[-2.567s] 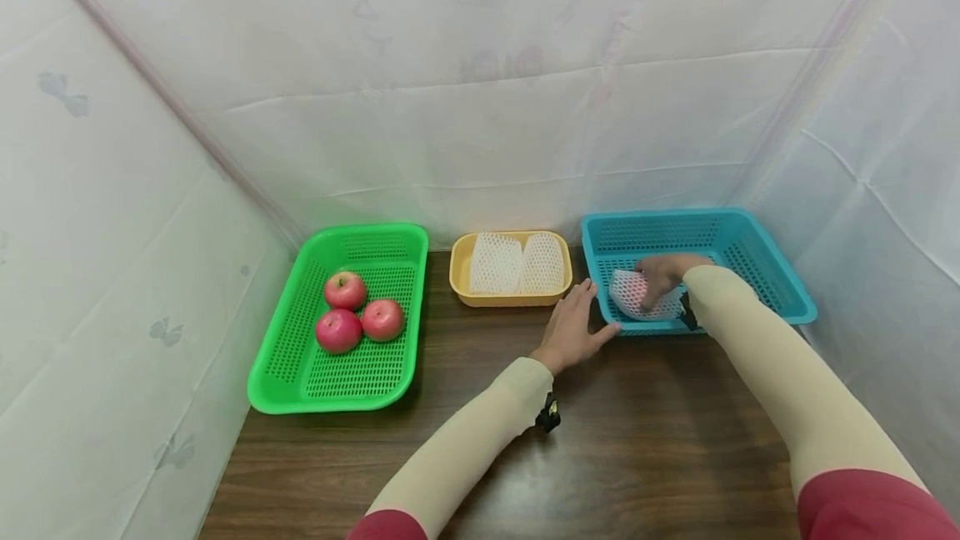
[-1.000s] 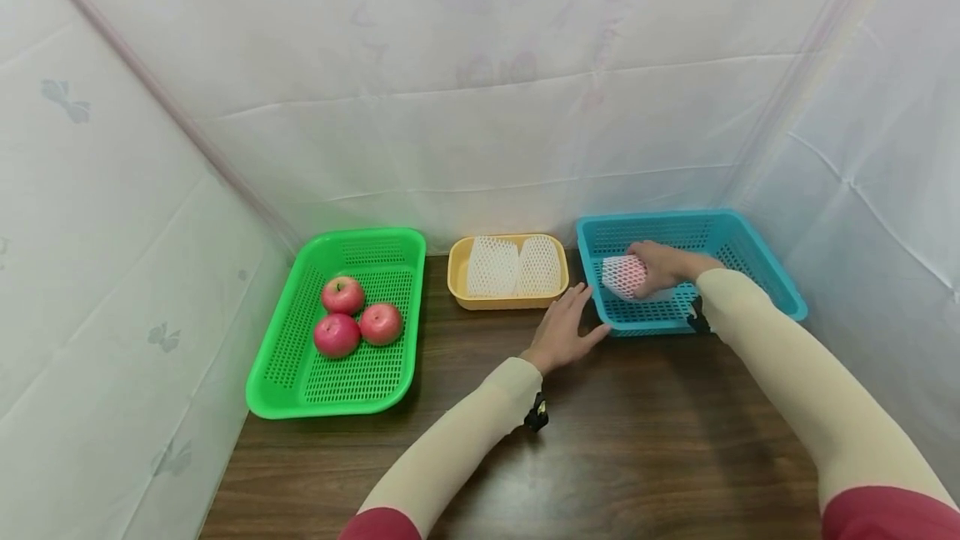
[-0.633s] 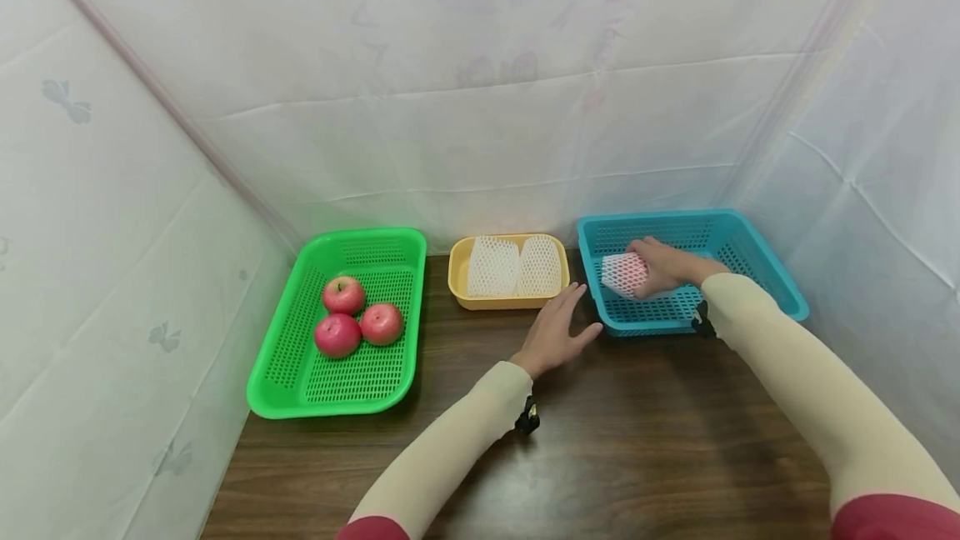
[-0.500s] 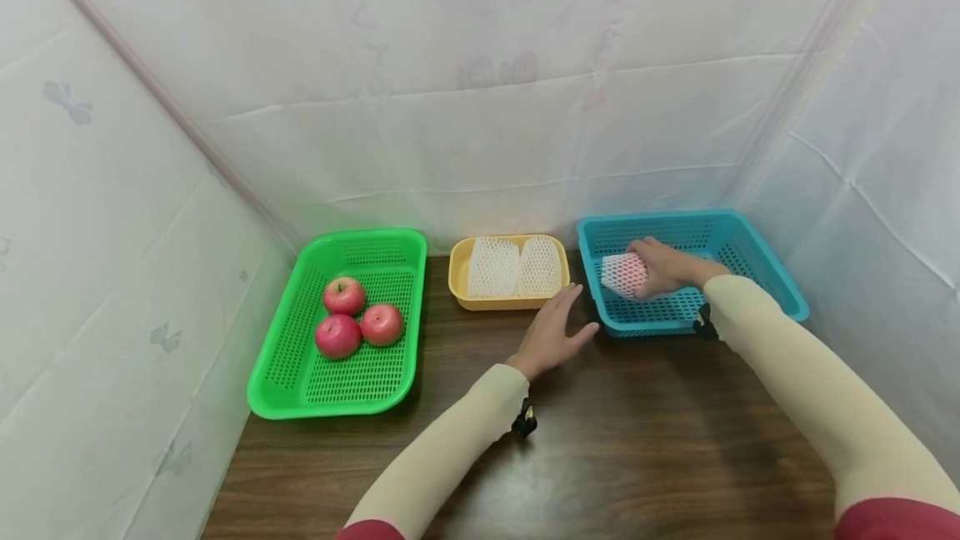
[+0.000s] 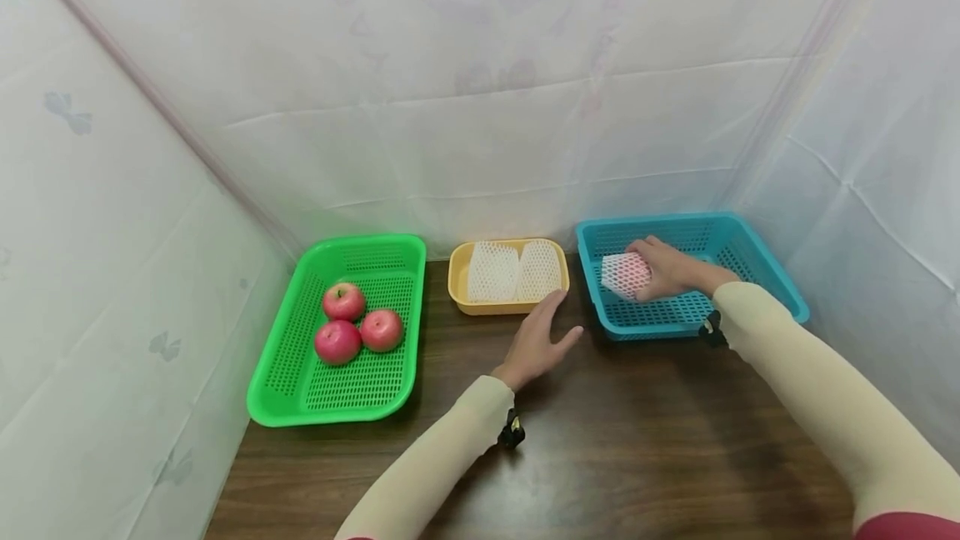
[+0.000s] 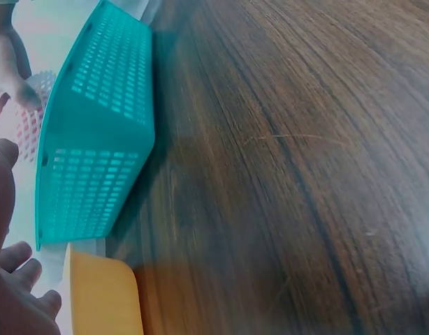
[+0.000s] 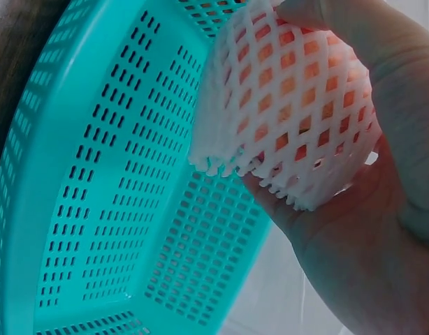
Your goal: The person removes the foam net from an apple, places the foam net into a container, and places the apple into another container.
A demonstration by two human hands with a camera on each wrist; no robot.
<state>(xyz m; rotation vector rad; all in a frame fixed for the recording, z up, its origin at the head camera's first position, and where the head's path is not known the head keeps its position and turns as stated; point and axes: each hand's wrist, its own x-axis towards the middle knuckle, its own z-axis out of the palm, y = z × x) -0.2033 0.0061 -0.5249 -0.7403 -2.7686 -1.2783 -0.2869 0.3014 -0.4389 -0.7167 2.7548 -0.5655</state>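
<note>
In the head view, my right hand grips an apple in a white foam net over the blue basket. The right wrist view shows the thumb on one side of the netted apple and the other fingers partly hidden beneath it. My left hand hovers above the table with its fingers extended and thumb spread, holding nothing. It is just in front of a small yellow tray, where two white foam nets lie side by side.
A green basket with three red apples stands on the left of the brown wooden table. White sheeting hangs close behind the containers and along both sides.
My right hand now grips the netted apple, which has shifted slightly back from the basket's front. My left hand has left the blue basket's corner, moving left and toward me.
</note>
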